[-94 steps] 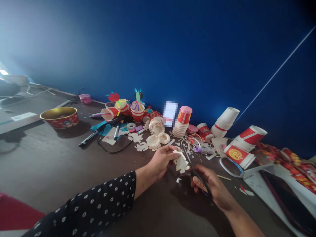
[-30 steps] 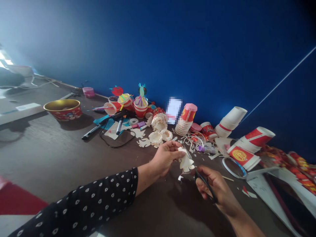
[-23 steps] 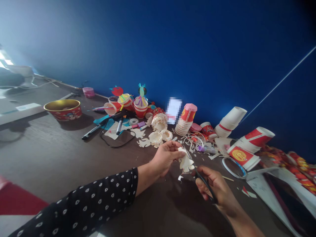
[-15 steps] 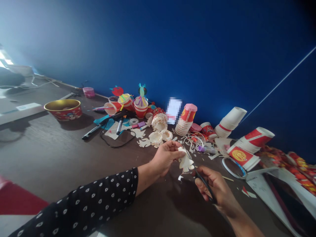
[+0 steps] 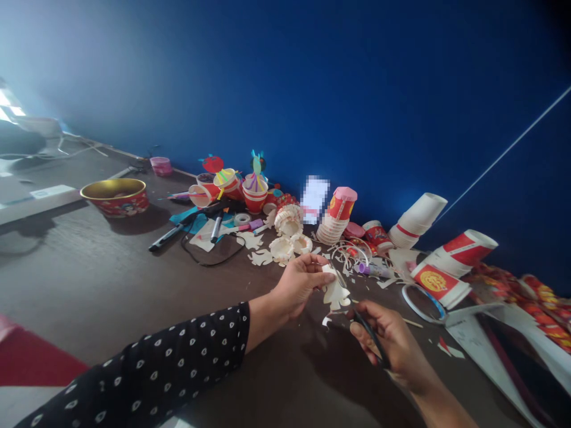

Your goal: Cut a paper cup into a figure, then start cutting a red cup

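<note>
Between thumb and fingers, my left hand (image 5: 297,288) pinches a white paper cutout (image 5: 335,293) with a wavy, lobed edge. My right hand (image 5: 390,342) is closed round the black handles of a pair of scissors (image 5: 371,333). Their metal blades lie along the right side of the cutout, close to my left fingertips. A thin curl of paper (image 5: 327,321) shows just below the cutout. Just beyond my left hand sit ruffled white paper pieces (image 5: 282,249) shaped like little bowls. My right fingers are partly hidden behind the scissor handles.
A red bowl with a gold inside (image 5: 119,205) stands at the left. Stacked paper cups (image 5: 333,229) line the blue wall. Markers (image 5: 216,227), paper scraps (image 5: 259,257) and a tape ring (image 5: 423,303) lie around. A dark phone (image 5: 520,362) rests at the right.
Almost nothing differs. My right thumb and the scissor handles have shifted very slightly; the cutout stays in my left hand.
</note>
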